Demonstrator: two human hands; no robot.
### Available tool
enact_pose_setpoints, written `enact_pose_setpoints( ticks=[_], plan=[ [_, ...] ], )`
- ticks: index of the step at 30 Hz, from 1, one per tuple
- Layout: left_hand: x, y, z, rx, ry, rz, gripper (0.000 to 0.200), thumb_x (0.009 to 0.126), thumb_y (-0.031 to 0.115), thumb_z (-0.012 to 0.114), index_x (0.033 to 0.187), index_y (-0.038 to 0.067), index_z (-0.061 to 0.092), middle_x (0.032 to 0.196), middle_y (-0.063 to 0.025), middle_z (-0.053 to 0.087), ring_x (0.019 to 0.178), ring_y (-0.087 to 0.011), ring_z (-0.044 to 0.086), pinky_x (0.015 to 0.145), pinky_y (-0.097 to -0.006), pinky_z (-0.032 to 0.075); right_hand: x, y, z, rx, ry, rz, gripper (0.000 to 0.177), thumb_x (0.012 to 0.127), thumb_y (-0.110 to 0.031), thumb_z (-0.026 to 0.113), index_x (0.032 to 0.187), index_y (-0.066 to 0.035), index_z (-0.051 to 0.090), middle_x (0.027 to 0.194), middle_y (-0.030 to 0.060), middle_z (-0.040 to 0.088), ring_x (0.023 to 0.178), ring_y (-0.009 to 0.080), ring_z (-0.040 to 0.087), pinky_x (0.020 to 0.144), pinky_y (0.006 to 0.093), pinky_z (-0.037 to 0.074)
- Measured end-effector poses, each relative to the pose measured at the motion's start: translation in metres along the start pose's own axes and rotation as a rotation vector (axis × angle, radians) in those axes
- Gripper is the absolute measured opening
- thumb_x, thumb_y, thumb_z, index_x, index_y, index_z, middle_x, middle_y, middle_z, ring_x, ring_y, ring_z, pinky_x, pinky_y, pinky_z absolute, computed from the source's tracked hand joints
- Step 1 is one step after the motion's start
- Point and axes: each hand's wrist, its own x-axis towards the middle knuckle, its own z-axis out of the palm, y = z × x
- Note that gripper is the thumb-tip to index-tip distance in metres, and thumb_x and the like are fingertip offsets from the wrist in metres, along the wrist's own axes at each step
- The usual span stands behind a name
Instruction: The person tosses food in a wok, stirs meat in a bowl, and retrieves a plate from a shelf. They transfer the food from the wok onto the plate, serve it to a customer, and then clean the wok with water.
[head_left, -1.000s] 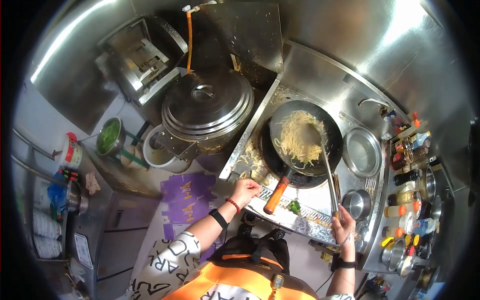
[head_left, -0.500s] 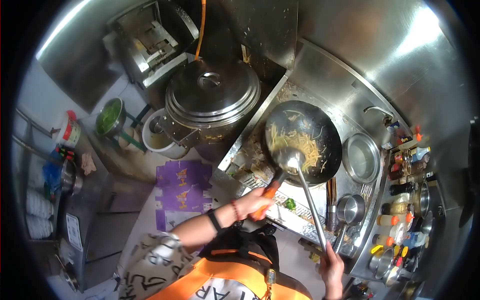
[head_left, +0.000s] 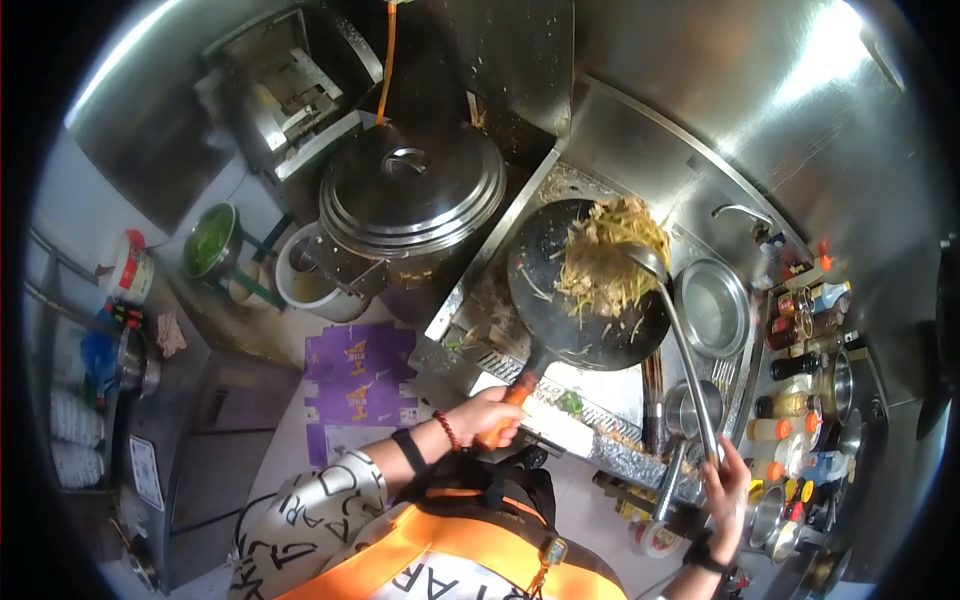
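Note:
My left hand (head_left: pixel 492 418) is wrapped round the orange-brown handle of a black wok (head_left: pixel 540 305) over the stove. Shredded food with pale strips and brown pieces (head_left: pixel 605 262) is bunched at the wok's far right side, partly above the rim. My right hand (head_left: pixel 728 490) grips the long metal handle of a ladle (head_left: pixel 690 365). The ladle's bowl (head_left: pixel 645 258) touches the right side of the food. A few shreds lie on the bare wok surface.
Right of the wok stands a metal basin of water (head_left: pixel 712 308), with a small saucepan (head_left: pixel 690 408) nearer me. Seasoning bottles (head_left: pixel 785 430) line the right shelf. A large lidded pot (head_left: pixel 412 190) stands at left, with flattened purple cardboard (head_left: pixel 360 375) on the floor.
The food has gone from the wok's middle to its far right side, heaped up. My right hand and the ladle have moved right. My left hand has drawn the wok handle slightly back and left.

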Motion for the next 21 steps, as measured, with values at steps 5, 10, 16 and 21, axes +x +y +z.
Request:
enact_pose_setpoints(
  ticks=[5,10,16,21],
  plan=[
    [0.058,0.033,0.024,0.014,0.023,0.072,0.009,0.083,0.008,0.055,0.081,0.002,0.048,0.062,-0.0047,0.05,0.051,-0.0143,0.051,0.044,-0.0292,0.043,0.003,0.015,0.053,0.307,0.084,0.202,0.046,0.086,-0.008,0.051,0.131,-0.005,0.041,0.065,-0.0059,0.047,0.051,0.0038,0.041,0.045,0.0168,0.033],
    [0.069,0.021,0.016,0.075,0.067,0.131,0.011,0.085,0.009,0.056,0.084,0.003,0.047,0.067,-0.0045,0.05,0.052,-0.013,0.05,0.044,-0.0284,0.043,0.004,-0.012,0.162,0.699,-0.04,0.473,0.04,0.089,-0.011,0.053,0.126,-0.004,0.041,0.064,0.0051,0.05,0.04,0.0113,0.042,0.034,0.0235,0.035],
    [0.073,0.02,0.012,0.073,0.107,0.059,0.015,0.084,0.009,0.058,0.087,0.004,0.045,0.068,-0.005,0.049,0.053,-0.0135,0.051,0.044,-0.0301,0.044,0.032,-0.004,0.145,0.319,-0.056,0.168,0.048,0.089,-0.007,0.049,0.134,-0.003,0.033,0.063,0.0021,0.049,0.04,0.0071,0.04,0.034,0.021,0.034],
    [0.063,0.021,0.008,0.162,0.106,0.134,0.012,0.085,0.009,0.056,0.085,0.005,0.045,0.063,-0.003,0.047,0.05,-0.012,0.049,0.043,-0.0274,0.041,0.016,0.016,0.163,-0.342,-0.065,-0.491,0.045,0.085,-0.001,0.048,0.13,-0.001,0.041,0.077,0.0031,0.052,0.066,0.0082,0.053,0.061,0.0206,0.045]
  ],
)
